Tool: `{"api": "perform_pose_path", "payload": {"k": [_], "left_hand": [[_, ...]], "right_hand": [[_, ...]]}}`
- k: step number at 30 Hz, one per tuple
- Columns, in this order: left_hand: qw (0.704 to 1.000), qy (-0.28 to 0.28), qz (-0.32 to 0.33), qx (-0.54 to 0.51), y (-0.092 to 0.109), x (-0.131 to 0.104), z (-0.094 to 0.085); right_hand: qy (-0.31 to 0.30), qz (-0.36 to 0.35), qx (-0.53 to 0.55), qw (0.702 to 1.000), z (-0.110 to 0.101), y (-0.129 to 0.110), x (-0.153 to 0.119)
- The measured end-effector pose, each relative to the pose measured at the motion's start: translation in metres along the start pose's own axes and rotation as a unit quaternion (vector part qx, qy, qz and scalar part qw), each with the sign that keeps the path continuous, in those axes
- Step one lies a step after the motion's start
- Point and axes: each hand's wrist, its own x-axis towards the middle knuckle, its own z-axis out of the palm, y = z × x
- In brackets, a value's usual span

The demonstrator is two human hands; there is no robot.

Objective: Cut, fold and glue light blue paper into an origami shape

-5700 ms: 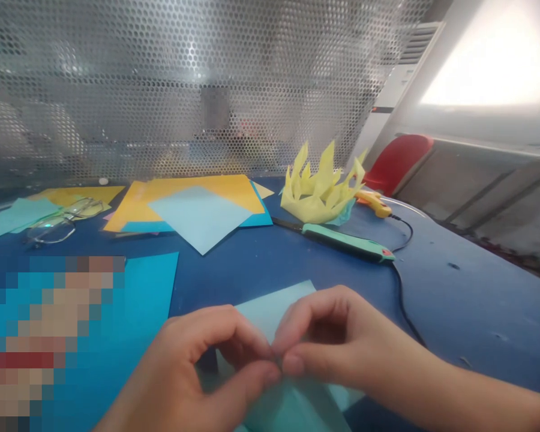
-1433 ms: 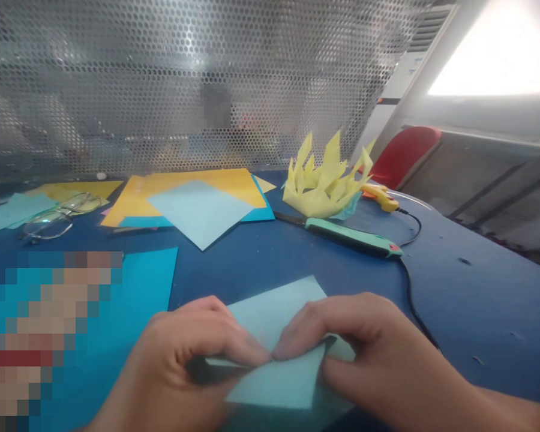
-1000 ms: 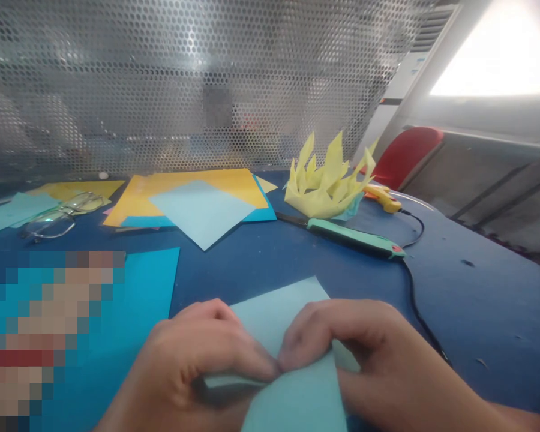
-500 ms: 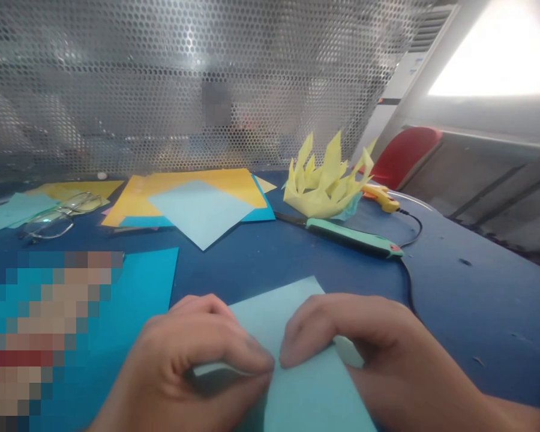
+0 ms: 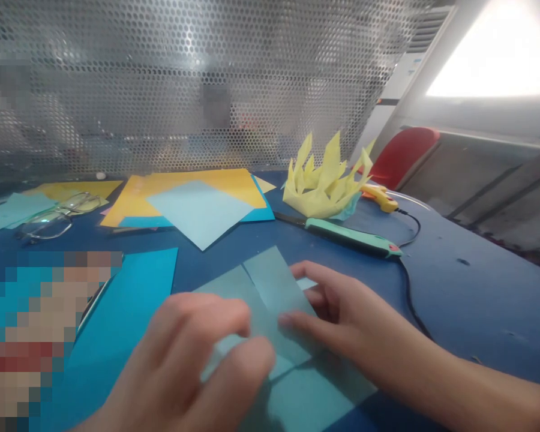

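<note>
A light blue sheet of paper point(image 5: 299, 393), with folds and creases across it, lies in front of me on the dark blue table. My right hand point(image 5: 337, 306) grips its right side, thumb on top and fingers at the edge and partly behind. Over the left part of the paper hovers my left hand point(image 5: 198, 348). Its fingers are bent, a gap shows between thumb and forefinger, and nothing is visible in it. That hand is slightly blurred and hides part of the sheet.
Behind lie a pale blue square point(image 5: 202, 213) on orange sheets point(image 5: 135, 195), and glasses point(image 5: 49, 225). A spiky yellow paper piece point(image 5: 324, 189) stands near a green-handled corded tool point(image 5: 351, 235). At left is a bright blue sheet point(image 5: 130, 318). Perforated metal point(image 5: 162, 78) rises behind.
My left hand's thumb and finger have parted from their pinch on the paper. My right hand has moved to the sheet's right edge. The paper has turned and shows more folded panels.
</note>
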Motion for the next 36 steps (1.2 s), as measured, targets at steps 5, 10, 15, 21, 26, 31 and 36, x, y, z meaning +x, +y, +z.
{"api": "perform_pose_path", "payload": {"k": [5, 10, 15, 21, 26, 31, 36], "left_hand": [[0.985, -0.133, 0.094, 0.065, -0.009, 0.007, 0.009], [0.972, -0.169, 0.119, 0.109, -0.012, 0.004, 0.014], [0.967, -0.156, 0.138, 0.150, -0.012, 0.002, 0.015], [0.964, -0.178, 0.138, 0.145, -0.012, 0.004, 0.015], [0.968, -0.170, 0.127, 0.136, -0.012, 0.007, 0.016], [0.972, -0.149, 0.137, 0.120, -0.007, 0.013, 0.017], [0.969, -0.162, 0.140, 0.125, -0.007, 0.016, 0.012]], "right_hand": [[0.037, -0.055, -0.118, 0.991, -0.002, 0.000, 0.000], [0.044, -0.083, -0.245, 0.965, -0.001, 0.002, -0.002], [0.038, -0.046, -0.332, 0.941, -0.001, 0.004, -0.002], [0.066, -0.103, -0.356, 0.927, -0.004, 0.008, 0.004], [0.066, -0.112, -0.361, 0.924, -0.004, 0.010, 0.004], [0.049, -0.089, -0.360, 0.928, -0.002, 0.009, 0.001], [0.047, -0.095, -0.352, 0.930, -0.002, 0.010, 0.001]]}}
